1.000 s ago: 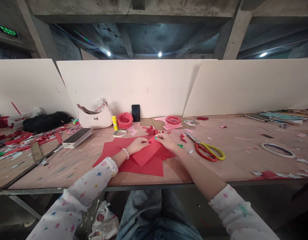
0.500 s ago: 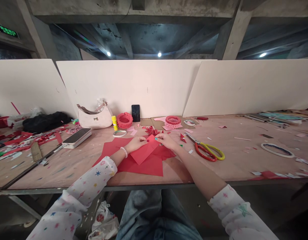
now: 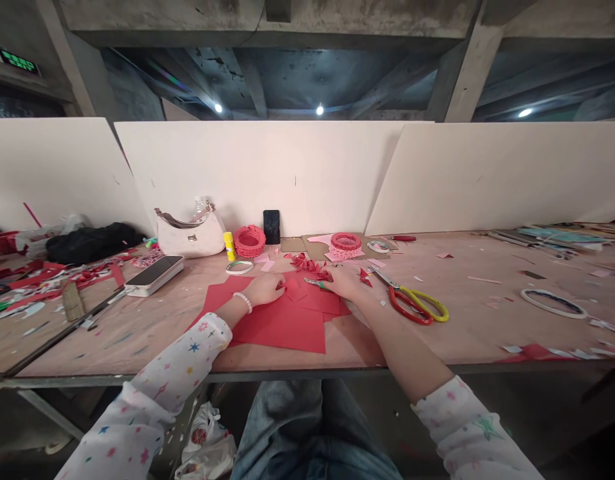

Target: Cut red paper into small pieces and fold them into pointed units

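Hands are working apart: left hand [image 3: 264, 291] pressing red paper sheets [image 3: 282, 331] flat (preventing shifting), right hand [image 3: 345, 283] touching a small green scrap [image 3: 313, 283].

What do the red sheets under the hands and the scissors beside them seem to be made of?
The red sheets look like matte coloured paper or thin card: they lie flat with crisp cut edges and no shine. The scissors seem to have glossy moulded plastic handles, red and yellow, and steel blades, going by their grey sheen.
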`<state>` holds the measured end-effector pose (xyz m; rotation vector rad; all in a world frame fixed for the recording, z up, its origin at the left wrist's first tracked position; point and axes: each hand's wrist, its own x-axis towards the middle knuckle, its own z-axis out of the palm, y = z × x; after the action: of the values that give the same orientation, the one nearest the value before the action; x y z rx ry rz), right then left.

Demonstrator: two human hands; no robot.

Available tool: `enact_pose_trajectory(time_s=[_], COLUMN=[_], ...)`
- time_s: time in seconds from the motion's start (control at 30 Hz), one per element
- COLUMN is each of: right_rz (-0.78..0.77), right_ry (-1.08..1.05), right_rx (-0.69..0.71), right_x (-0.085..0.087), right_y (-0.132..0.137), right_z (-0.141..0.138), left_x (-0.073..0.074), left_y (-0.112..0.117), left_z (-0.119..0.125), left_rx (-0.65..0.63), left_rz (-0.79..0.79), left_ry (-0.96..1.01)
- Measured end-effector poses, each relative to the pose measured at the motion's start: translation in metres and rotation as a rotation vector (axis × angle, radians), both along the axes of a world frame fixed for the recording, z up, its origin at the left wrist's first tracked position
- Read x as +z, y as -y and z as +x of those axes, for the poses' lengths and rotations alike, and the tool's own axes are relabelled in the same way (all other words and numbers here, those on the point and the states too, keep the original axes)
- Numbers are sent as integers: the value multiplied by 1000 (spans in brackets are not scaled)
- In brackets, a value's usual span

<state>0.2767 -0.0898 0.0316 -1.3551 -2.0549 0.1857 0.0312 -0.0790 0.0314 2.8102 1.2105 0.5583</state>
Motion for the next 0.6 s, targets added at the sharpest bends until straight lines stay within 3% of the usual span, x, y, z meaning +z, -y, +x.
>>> enact_pose_trajectory(time_s=[0.23, 0.4, 0.6], right_rz=[-157, -276, -482], right_ry=[75, 43, 249], right_rx=[108, 369, 603], right_x=[3, 22, 31], right_y=[5, 19, 28], right_z=[2, -3, -11], left_x=[-7, -14, -10], left_y=[-2, -8, -3], left_z=[0, -1, 1], left_rx=[-76, -86, -16], left_rz=[89, 31, -85], left_ry=[-60, -167, -256])
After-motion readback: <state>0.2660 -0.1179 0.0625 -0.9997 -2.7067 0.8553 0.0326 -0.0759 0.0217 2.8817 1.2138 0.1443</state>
